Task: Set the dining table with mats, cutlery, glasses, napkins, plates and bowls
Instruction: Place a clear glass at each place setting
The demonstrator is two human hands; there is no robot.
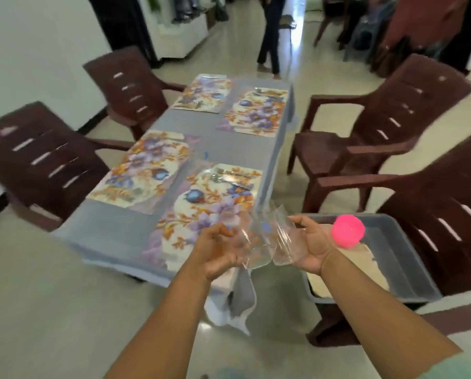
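Clear glasses in both my hands, held over the near right corner of the desk.

My left hand (219, 248) curls around one glass (246, 242) and my right hand (309, 246) grips another glass (282, 242), the two touching between my palms; blur hides whether more are stacked. Below them hangs the grey cloth (136, 231) that covers the desk, with four floral mats (146, 170) laid in pairs. Cutlery (223, 175) lies on the near right mat (201, 214), and some lies on each far mat. Just beside my right wrist a grey tub (409, 253) sits on a brown chair (448, 214), with a pink ball-like thing (348, 230) in it. More brown chairs stand around the desk.
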